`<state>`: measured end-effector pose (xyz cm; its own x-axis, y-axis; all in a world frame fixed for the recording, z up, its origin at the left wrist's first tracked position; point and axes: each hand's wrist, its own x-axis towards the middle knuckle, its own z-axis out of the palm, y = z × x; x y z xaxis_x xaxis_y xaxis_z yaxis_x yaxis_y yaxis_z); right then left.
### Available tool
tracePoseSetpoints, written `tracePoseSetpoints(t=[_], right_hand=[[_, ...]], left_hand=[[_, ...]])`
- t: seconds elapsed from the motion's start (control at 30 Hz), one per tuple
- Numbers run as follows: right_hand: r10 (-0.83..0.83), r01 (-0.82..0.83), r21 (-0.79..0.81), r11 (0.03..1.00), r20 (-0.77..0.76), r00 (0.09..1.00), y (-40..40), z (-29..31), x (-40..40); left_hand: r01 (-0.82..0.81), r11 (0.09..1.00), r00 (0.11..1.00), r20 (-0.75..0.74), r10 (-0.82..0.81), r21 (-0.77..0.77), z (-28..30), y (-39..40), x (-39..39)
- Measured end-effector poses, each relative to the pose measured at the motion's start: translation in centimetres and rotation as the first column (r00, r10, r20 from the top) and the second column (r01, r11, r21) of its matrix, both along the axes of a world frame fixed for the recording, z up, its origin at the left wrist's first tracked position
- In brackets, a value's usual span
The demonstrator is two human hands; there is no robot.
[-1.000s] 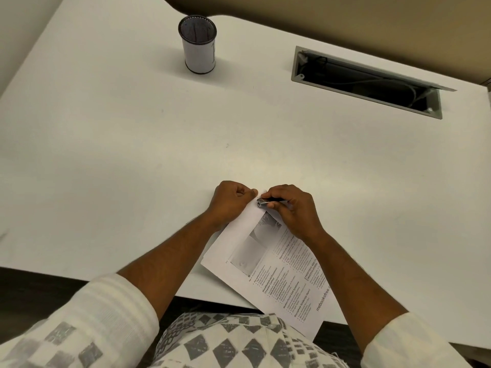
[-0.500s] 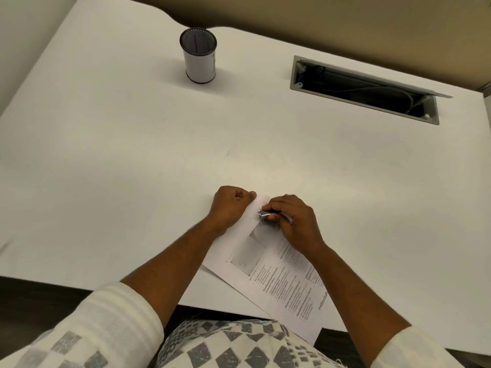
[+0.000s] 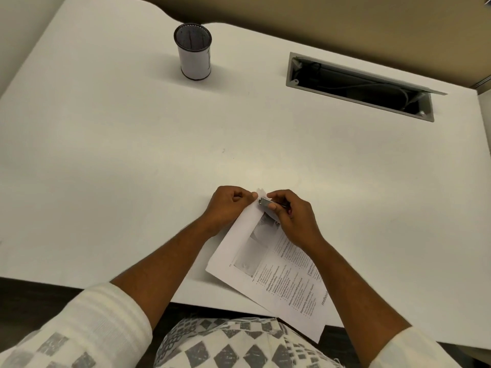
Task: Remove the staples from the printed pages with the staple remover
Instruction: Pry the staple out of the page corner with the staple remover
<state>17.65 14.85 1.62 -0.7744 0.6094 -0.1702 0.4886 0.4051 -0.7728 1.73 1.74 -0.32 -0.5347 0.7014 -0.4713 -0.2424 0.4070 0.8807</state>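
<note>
Head view, lower centre: right hand (image 3: pixel 293 217) pinching staple remover (image 3: pixel 265 202) at printed pages (image 3: pixel 279 272) corner, left hand (image 3: pixel 229 205) pinching that corner, staple seemingly not out yet.

Matt white paper pages (image 3: pixel 268 272), shiny metal staple remover (image 3: pixel 265 201), smooth matt desk (image 3: pixel 132 155)

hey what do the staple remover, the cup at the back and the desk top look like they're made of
Staple remover: bare metal, judging by its silvery glint; most of it is hidden in the right hand.
Cup: looks like dark wire mesh, seemingly wrapped outside in white paper; hard to confirm.
Desk top: smooth matte white, probably laminate; the core is not visible.
</note>
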Motion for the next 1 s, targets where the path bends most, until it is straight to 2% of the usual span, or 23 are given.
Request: tracePoseSetpoints(t=[0.27,0.47,0.83,1.0], right_hand=[[0.068,-0.068,0.0,0.998,0.039,0.997,-0.07,0.09,-0.35],[0.044,-0.046,0.071,0.996,0.03,0.999,0.37,-0.23,-0.21],[0.084,-0.073,0.142,0.987,-0.071,0.994,0.14,-0.48,-0.34],[0.08,-0.067,0.169,0.983,-0.071,0.994,0.1,-0.79,-0.3]], left_hand=[[-0.026,1.0,0.998,0.053,0.025,0.01,0.02,-0.33,-0.12],[-0.038,0.999,0.996,0.077,0.037,0.009,-0.06,-0.33,-0.14],[-0.033,0.999,0.995,0.1,0.03,0.021,-0.04,-0.36,-0.17],[-0.022,0.999,0.993,0.114,0.018,0.037,-0.09,-0.45,-0.19]])
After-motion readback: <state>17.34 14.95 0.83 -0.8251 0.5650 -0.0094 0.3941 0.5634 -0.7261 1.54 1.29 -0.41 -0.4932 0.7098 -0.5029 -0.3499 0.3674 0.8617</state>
